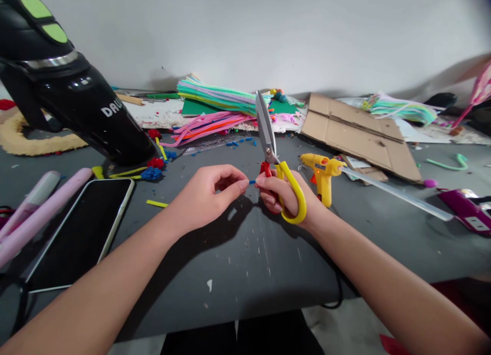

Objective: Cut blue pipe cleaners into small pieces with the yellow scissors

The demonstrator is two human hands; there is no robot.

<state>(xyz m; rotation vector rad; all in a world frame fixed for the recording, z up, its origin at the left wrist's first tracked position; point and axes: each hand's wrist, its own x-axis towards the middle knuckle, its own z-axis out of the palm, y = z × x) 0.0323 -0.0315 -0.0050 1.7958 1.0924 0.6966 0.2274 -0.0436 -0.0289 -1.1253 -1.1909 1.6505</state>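
Note:
My left hand (215,194) is closed, thumb and forefinger pinched at one end of a short blue pipe cleaner piece (252,181). The other end meets the fingertips of my right hand (280,191). That hand also grips scissors (293,196) with a yellow and a red handle loop; their blades point up, nearly together. Just right of it stands a yellow glue gun (324,176) with a long clear glue stick at its back. A short yellow pipe cleaner piece (157,203) lies left of my left hand. Several blue bits (241,141) lie beyond both hands.
A large black bottle (88,104) leans in view at left, with a phone (80,232) in front. Pipe cleaner bundles (218,96) and pink strands (215,126) lie along the wall. Cardboard (356,132) is behind the glue gun; a purple device (468,209) is at right.

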